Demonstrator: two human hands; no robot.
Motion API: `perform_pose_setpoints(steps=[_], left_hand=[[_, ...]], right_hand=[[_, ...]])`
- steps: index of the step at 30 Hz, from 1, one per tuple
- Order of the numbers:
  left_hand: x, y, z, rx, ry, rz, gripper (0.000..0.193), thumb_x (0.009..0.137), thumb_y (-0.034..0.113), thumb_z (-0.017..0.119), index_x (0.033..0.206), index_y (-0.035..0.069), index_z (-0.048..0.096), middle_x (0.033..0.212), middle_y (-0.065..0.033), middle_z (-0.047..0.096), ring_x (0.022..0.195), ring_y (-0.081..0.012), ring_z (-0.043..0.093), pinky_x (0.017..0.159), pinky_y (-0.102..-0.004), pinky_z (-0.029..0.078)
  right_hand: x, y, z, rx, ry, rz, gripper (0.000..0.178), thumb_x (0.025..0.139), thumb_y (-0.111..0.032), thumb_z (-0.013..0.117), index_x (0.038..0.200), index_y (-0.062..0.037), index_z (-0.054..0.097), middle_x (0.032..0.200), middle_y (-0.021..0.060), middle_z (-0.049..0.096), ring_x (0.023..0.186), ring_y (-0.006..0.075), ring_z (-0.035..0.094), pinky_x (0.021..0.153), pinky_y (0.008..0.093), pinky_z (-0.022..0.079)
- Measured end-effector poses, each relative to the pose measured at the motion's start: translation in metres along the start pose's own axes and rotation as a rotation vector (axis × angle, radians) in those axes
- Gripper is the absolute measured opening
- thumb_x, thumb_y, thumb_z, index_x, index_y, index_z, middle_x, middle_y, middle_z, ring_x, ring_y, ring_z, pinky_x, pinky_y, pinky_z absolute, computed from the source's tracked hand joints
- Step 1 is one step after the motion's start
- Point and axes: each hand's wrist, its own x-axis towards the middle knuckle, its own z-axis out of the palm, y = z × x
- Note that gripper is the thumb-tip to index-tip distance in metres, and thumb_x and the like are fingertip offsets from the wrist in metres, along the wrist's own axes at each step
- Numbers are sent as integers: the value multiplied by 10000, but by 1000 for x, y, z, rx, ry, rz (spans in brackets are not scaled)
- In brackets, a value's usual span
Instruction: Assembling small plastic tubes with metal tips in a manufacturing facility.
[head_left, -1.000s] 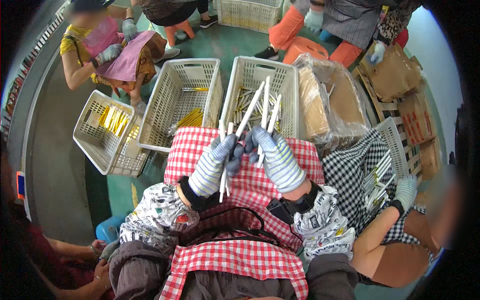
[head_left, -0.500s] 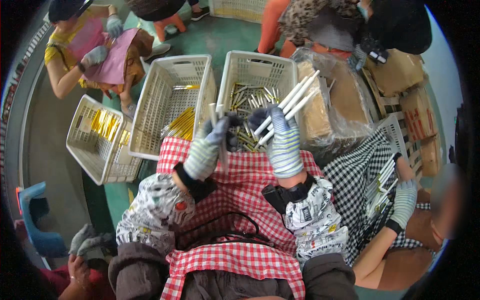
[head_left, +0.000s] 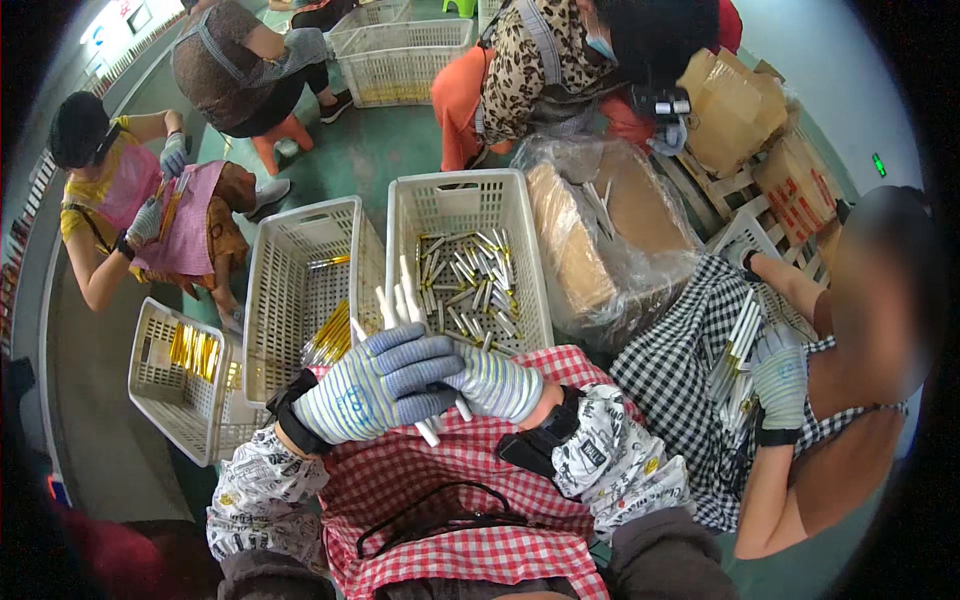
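Note:
Both my gloved hands meet over my red-checked apron (head_left: 440, 510), around a small bundle of slim white tubes (head_left: 409, 297). The tubes stick out above the hands and again below them. My left hand (head_left: 375, 385) is closed on the bundle, its striped fingers lying across the front. Partly beneath those fingers, my right hand (head_left: 497, 385) is closed on the bundle from the other side, its fingertips hidden. Just beyond the hands, a white crate (head_left: 540, 300) holds many short silver-and-gold tubes (head_left: 478, 270) scattered on its bottom.
Left of it stand a crate (head_left: 258, 300) with gold-and-clear sticks (head_left: 328, 335) and a smaller crate (head_left: 150, 400) with gold packs (head_left: 195, 350). A plastic-wrapped carton (head_left: 565, 240) is at right. A co-worker's gloved hand (head_left: 778, 375) holds white tubes close on my right; others sit farther off.
My hands, apart before with tubes in each, have come together lower over the apron, around one bundle. The view has shifted, showing more of the far floor and the co-worker at right.

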Motion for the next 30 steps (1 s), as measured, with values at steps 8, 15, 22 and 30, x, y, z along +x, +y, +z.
perform_pose_setpoints(steps=[8,15,22,30], left_hand=[[-1,-1,-1,-110,-81,-52,348,761,269,633,1091,165,658,1362,-147,541,1260,-349,531,1064,-523,399],[-10,2,3,-117,-237,-88,549,727,398,682,1229,179,633,1447,-157,481,1355,-359,439,1117,-538,318],[-2,3,12,-10,-13,-277,538,781,404,704,1265,185,626,1457,-231,435,1341,-421,424,1117,-569,293],[6,3,55,-1549,687,-1001,703,898,280,716,1452,-1,385,1365,-117,543,1239,-231,542,1068,-356,423]], right_hand=[[15,-20,-1,533,-46,102,349,906,-71,586,1256,-72,589,1253,120,588,1178,284,571,1024,367,461],[23,-19,-14,608,68,160,230,941,-137,604,1162,-78,633,1088,73,655,1028,203,635,891,322,518],[19,-15,-30,1256,215,665,182,961,-175,604,1114,-88,652,982,47,683,894,154,666,770,278,547],[44,-43,-27,557,399,494,272,1003,-175,567,1233,-37,616,970,3,667,785,68,617,685,235,523]])
